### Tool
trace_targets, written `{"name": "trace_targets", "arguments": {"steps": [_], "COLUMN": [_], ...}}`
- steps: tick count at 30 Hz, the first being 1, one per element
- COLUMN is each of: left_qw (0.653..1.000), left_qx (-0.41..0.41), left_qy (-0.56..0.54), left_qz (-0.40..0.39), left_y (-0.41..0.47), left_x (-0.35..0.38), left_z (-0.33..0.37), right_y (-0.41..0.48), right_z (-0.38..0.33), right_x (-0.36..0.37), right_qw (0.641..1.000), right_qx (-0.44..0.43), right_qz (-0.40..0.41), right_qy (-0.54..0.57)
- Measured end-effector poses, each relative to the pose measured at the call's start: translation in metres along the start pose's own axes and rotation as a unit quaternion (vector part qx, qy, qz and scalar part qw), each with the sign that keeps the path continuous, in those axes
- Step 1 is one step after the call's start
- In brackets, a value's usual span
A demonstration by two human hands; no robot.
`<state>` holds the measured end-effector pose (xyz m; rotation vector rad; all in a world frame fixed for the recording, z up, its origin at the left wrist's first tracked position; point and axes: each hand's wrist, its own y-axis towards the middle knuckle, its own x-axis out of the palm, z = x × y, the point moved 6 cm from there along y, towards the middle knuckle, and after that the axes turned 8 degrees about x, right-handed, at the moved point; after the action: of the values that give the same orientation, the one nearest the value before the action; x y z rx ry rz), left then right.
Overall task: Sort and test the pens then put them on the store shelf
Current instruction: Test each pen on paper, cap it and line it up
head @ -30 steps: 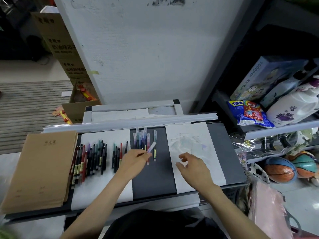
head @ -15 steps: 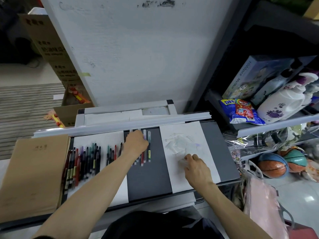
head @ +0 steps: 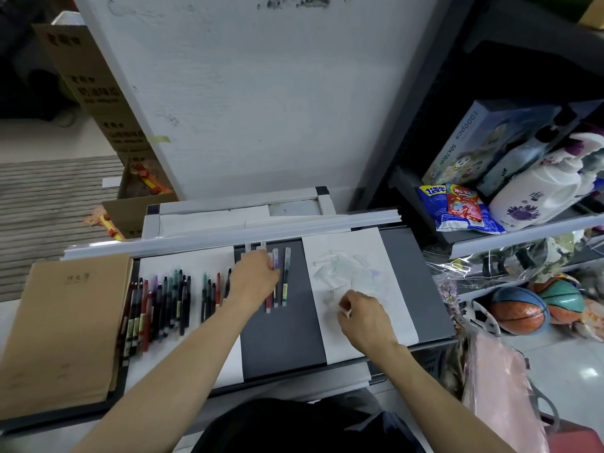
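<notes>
Several dark and red pens (head: 163, 302) lie side by side on a white sheet (head: 192, 259), with a smaller group (head: 210, 295) to their right. A row of translucent pens (head: 286, 276) lies on the dark shelf top (head: 281, 341). My left hand (head: 255, 279) rests across this row, fingertips bent down onto the pens; whether it grips one is hidden. My right hand (head: 362, 312) sits on the scribbled test paper (head: 392, 289), fingers curled, pinching a small white piece (head: 345, 311).
Brown notebooks (head: 65, 322) are stacked at the left. A white rail (head: 228, 237) runs behind the pens. The rack at the right holds a puzzle box (head: 474, 142), snack bags (head: 457, 207), a white bottle (head: 529, 197) and balls (head: 519, 310). A pink bag (head: 503, 387) hangs nearby.
My left hand carried a white-capped pen up into the translucent row and now lies over it. My right hand slid a little nearer on the test paper.
</notes>
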<state>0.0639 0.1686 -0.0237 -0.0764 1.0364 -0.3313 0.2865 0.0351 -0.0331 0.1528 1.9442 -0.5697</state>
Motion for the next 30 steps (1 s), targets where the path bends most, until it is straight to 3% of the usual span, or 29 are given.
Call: {"name": "trace_targets", "arguments": {"steps": [7, 13, 20, 25, 27, 30], "left_qw": [0.995, 0.988, 0.978, 0.983, 0.991, 0.999], "left_qx": [-0.061, -0.076, -0.083, -0.081, -0.059, 0.0], "left_qy": [0.025, 0.132, 0.191, 0.164, 0.118, -0.039], "left_qz": [0.077, 0.039, -0.014, 0.005, 0.026, 0.021], "left_y": [-0.041, -0.055, -0.051, -0.062, -0.068, -0.085], "left_x": [-0.027, -0.021, -0.021, -0.033, -0.038, -0.041], "left_z": [-0.077, -0.095, -0.082, -0.084, -0.077, -0.053], "right_y": [-0.006, -0.014, -0.024, -0.032, -0.034, -0.036], "right_z": [-0.019, -0.05, -0.072, -0.076, -0.076, -0.077], "right_x": [0.01, 0.006, 0.0, -0.009, -0.013, -0.02], "right_qw": [0.969, 0.923, 0.803, 0.74, 0.699, 0.657], "right_qx": [-0.008, 0.03, 0.083, 0.106, 0.121, 0.129], "right_qz": [-0.084, -0.139, -0.199, -0.222, -0.23, -0.234], "right_qy": [0.234, 0.359, 0.556, 0.626, 0.666, 0.705]}}
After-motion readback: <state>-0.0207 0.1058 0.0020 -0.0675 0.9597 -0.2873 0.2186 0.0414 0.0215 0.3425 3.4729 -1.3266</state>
